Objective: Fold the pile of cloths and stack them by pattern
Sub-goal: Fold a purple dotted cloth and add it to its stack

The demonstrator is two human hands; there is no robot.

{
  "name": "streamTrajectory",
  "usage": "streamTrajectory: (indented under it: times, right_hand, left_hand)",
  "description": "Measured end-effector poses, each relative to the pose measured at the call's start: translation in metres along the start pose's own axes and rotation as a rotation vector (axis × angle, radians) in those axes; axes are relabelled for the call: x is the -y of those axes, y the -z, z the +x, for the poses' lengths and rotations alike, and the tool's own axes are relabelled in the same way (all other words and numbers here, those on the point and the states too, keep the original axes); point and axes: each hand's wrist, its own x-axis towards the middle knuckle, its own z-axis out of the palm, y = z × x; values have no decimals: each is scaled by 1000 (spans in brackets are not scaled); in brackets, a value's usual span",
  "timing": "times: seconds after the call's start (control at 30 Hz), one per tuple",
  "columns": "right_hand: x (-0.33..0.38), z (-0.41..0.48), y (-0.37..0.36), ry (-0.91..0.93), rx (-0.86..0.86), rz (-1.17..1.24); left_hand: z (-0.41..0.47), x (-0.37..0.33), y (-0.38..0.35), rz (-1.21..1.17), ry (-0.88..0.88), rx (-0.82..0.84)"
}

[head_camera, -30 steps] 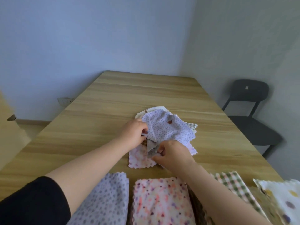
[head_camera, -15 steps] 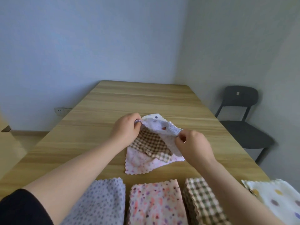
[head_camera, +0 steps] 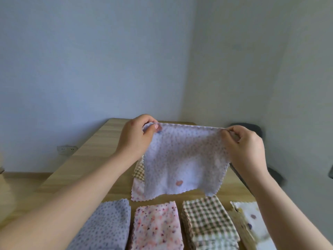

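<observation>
Left hand pinches the top left corner of the lilac dotted cloth, thumb and fingers curled on the hem. The cloth hangs spread above the table, in front of the unfolded pile (checked and pink edges show). Right hand pinches the top right corner. Near edge: lilac stack, pink floral stack, checked stack, white spotted stack.

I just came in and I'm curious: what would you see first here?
A pale spotted cloth is held up wide in the middle, its top corners pinched by the left hand and right hand. Below it, four folded stacks line the near edge of the table, each a different pattern.
</observation>
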Motion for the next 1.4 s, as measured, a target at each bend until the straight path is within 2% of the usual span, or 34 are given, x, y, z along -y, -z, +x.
streamTrajectory:
  times: [0.23,0.4,0.6,0.77,1.0,1.4]
  right_hand:
    - [15,-10,59,-24,-69,149]
    - [18,-26,83,-92,-76,273]
    - [-3,-59,74,-257,111,301]
    - [-21,-89,57,-401,151,296]
    - [-20,-116,43,-446,221,421]
    - [-10,-118,36,-429,571,697]
  left_hand:
    - [-15,-60,33,-132,3,-61]
    - [-28,-66,45,-255,93,-55]
    - [-64,-35,34,-192,286,64]
    - [-91,-23,18,-220,403,111]
    - [-130,-23,-10,-264,462,71]
    - [-151,-23,-13,-318,502,39]
